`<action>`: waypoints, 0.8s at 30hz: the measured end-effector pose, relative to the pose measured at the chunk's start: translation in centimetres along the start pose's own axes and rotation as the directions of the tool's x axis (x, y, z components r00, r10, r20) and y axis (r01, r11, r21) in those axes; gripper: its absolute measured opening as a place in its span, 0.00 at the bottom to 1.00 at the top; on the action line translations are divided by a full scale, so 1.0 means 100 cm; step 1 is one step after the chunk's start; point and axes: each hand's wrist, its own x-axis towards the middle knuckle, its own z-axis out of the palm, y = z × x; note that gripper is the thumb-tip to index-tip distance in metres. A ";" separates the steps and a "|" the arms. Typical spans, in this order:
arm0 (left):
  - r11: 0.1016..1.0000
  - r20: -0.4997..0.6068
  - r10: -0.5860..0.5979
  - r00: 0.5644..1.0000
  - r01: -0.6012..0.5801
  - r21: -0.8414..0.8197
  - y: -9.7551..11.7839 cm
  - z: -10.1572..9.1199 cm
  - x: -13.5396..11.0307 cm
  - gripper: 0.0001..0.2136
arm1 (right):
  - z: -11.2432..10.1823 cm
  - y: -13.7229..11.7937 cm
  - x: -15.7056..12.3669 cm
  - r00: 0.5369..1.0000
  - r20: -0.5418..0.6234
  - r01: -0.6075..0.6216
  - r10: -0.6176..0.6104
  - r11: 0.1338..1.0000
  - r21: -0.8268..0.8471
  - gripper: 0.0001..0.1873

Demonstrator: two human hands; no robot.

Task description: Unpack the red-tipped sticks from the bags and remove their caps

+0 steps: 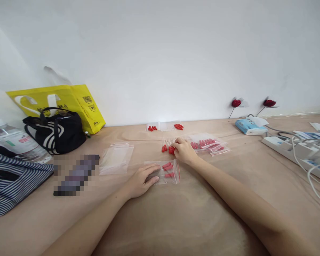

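Observation:
My left hand (pixel 143 179) lies with its fingers stretched out on the left part of a clear zip bag (pixel 160 179), thumb apart from the fingers. Inside that bag are several slim red pieces (pixel 170 174). Further forward, my right hand (pixel 185 151) is bent down over a small cluster of red-ended white sticks (pixel 164 148), its fingertips closed at the red ends. What exactly the fingers grip is partly hidden. Just right of this hand lie filled zip bags (pixel 208 143) with red pieces showing through.
Flat clear bags (pixel 116 159) lie at left, beside a blurred-out dark object (pixel 77 176). Near the wall rests another bag with red pieces (pixel 162 126). A yellow bag (pixel 80 103), black bag (pixel 69 131) and bottle stand left; tissues (pixel 246 127) and a power strip (pixel 280 151) right.

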 end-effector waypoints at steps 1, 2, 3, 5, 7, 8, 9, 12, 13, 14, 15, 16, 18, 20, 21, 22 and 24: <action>1.000 -0.002 0.000 1.000 0.000 0.000 0.000 0.000 0.000 0.18 | -0.001 -0.001 0.000 1.000 0.011 -0.012 0.012 1.000 0.004 0.16; 1.000 -0.006 0.002 1.000 -0.002 0.001 0.000 0.000 0.000 0.18 | -0.002 -0.002 -0.001 0.999 0.019 -0.025 0.025 1.000 0.007 0.16; 1.000 -0.009 0.005 1.000 -0.005 0.003 -0.001 0.000 0.000 0.18 | -0.003 -0.003 -0.002 0.999 0.023 -0.038 0.038 0.999 0.010 0.17; 1.000 -0.009 0.010 1.000 -0.009 0.009 -0.001 0.000 0.001 0.17 | -0.004 -0.003 -0.003 0.998 0.021 -0.057 0.057 0.998 0.030 0.17; 1.000 -0.004 0.013 1.000 -0.013 0.015 -0.001 0.001 0.001 0.17 | -0.005 -0.003 -0.005 0.998 0.019 -0.068 0.067 0.995 0.070 0.19; 1.000 -0.002 0.014 1.000 -0.014 0.017 -0.002 0.001 0.000 0.17 | -0.006 -0.002 -0.005 0.997 0.017 -0.074 0.073 0.993 0.092 0.20; 1.000 -0.001 0.014 1.000 -0.014 0.019 -0.002 0.001 0.000 0.18 | -0.006 -0.001 -0.006 0.997 0.010 -0.081 0.081 0.990 0.114 0.21; 1.000 -0.002 0.007 1.000 -0.006 0.029 -0.002 0.001 0.000 0.18 | -0.009 0.001 -0.009 0.995 -0.050 -0.077 0.086 0.984 0.158 0.21; 0.999 -0.001 0.006 1.000 -0.006 0.033 -0.002 0.001 0.000 0.18 | -0.011 0.002 -0.012 0.993 -0.082 -0.065 0.080 0.984 0.168 0.21; 0.999 0.000 0.007 1.000 -0.007 0.037 -0.001 0.001 0.000 0.18 | -0.013 0.003 -0.015 0.991 -0.112 -0.051 0.072 0.982 0.182 0.20; 0.999 0.000 0.007 1.000 -0.007 0.041 -0.001 0.001 0.000 0.18 | -0.015 0.003 -0.020 0.988 -0.136 -0.038 0.066 0.979 0.202 0.18; 0.999 0.000 0.005 1.000 -0.005 0.045 0.000 0.001 0.000 0.18 | -0.017 0.003 -0.025 0.987 -0.150 -0.027 0.063 0.972 0.232 0.16; 0.999 0.000 -0.011 1.000 0.011 0.051 0.001 0.001 0.000 0.19 | -0.020 0.003 -0.039 0.989 -0.138 -0.009 0.055 0.949 0.314 0.10; 0.998 0.002 -0.030 1.000 0.030 0.053 0.001 0.001 0.000 0.19 | -0.022 0.002 -0.053 0.997 -0.077 0.009 0.022 0.924 0.382 0.04; 0.998 0.002 -0.035 0.999 0.034 0.051 0.001 0.001 0.000 0.19 | -0.022 0.000 -0.060 0.999 -0.040 0.016 0.000 0.917 0.399 0.03; 0.998 0.002 -0.035 0.999 0.035 0.047 0.001 0.002 0.000 0.19 | -0.022 -0.001 -0.065 1.000 -0.005 0.021 -0.020 0.913 0.406 0.04; 0.999 -0.006 -0.026 1.000 0.026 0.032 -0.001 0.002 0.001 0.19 | -0.022 -0.005 -0.070 0.998 0.048 0.026 -0.050 0.915 0.403 0.08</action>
